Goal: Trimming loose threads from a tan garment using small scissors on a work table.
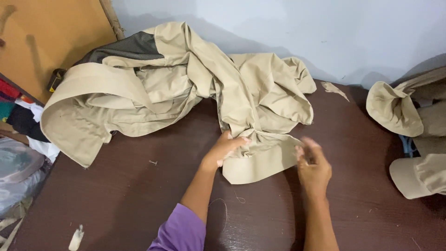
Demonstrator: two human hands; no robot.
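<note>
A crumpled beige jacket (186,88) with a dark mesh lining lies across the back of a dark brown table (130,195). One sleeve runs toward me and ends in a flat cuff (260,165). My left hand (224,149) presses on the sleeve just above the cuff, fingers on the cloth. At the cuff's right edge my right hand (313,167) is blurred, fingers spread, touching or just off the fabric. A purple sleeve covers my left upper arm.
More beige garments (409,130) are piled at the table's right edge. A pale wall runs behind, an orange board stands at the far left. Colourful cloth and a plastic bag (16,172) lie off the table's left side. Loose threads dot the tabletop.
</note>
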